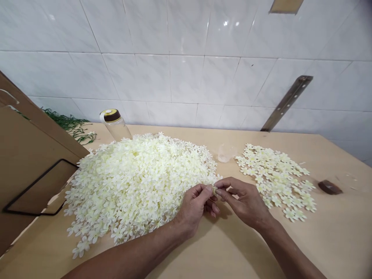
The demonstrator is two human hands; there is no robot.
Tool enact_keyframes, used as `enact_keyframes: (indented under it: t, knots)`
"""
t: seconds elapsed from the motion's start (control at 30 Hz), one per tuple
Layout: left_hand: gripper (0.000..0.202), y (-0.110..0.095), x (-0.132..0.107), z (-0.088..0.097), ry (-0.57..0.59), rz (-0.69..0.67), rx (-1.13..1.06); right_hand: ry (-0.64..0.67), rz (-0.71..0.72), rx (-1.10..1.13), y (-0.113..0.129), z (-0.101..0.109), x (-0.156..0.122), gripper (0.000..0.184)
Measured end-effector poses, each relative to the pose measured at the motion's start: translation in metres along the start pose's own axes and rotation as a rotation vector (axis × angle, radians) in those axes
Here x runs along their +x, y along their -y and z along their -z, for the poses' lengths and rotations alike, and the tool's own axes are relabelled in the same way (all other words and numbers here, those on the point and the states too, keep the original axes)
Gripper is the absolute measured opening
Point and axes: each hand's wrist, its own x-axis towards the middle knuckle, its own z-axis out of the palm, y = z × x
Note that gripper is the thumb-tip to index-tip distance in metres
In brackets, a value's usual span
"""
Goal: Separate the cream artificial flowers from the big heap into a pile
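A small cream artificial flower (pixel 214 190) is pinched between my two hands, partly covered by the fingers. My left hand (pixel 196 207) closes on it with thumb and forefinger, beside a big heap of cream-white artificial flowers (pixel 139 182). From the other side my right hand (pixel 244 199) grips it with thumb and fingertips. To the right of that hand, a smaller spread of similar flowers (pixel 279 174) lies flat on the table.
On the wooden table (pixel 232 248), a clear bottle (pixel 117 126) with a brown-yellow lid stands behind the heap. A small clear cup (pixel 226 152) sits between the flower groups. A dark brown lump (pixel 330 187) lies far right. Left are a cardboard box (pixel 37 155) and green stems (pixel 68 126).
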Motion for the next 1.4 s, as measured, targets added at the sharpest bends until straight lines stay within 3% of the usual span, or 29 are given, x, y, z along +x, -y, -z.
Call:
enact_keyframes:
  t: [0.2,0.37,0.57,0.77,0.87,0.97,1.13,1.4]
  knots:
    - [0.040,0.001,0.000,-0.001,-0.076,-0.033,0.045,-0.133,0.131,-0.170,0.000,-0.002,-0.001,0.017]
    - [0.043,0.002,-0.001,-0.003,-0.084,-0.036,0.085,-0.106,0.193,-0.251,0.003,-0.007,0.000,0.018]
    - [0.045,0.008,0.001,-0.002,-0.049,-0.002,0.033,-0.079,0.029,-0.215,-0.003,-0.010,0.000,0.020]
    - [0.041,0.001,0.003,-0.001,-0.048,-0.021,0.024,0.064,-0.186,0.069,-0.001,-0.008,0.000,0.026]
    - [0.039,-0.001,0.003,0.000,-0.044,-0.020,0.033,0.016,-0.252,0.100,-0.001,-0.010,0.001,0.030]
    - [0.039,0.000,0.004,0.001,-0.060,-0.027,0.045,-0.070,-0.222,0.006,-0.003,-0.013,0.001,0.027]
    - [0.039,0.003,0.004,0.001,-0.085,-0.036,0.039,-0.083,-0.106,-0.071,-0.007,-0.015,0.000,0.024]
    - [0.034,0.001,0.004,0.000,-0.111,-0.021,-0.024,-0.201,-0.145,-0.134,-0.009,-0.019,-0.004,0.033]
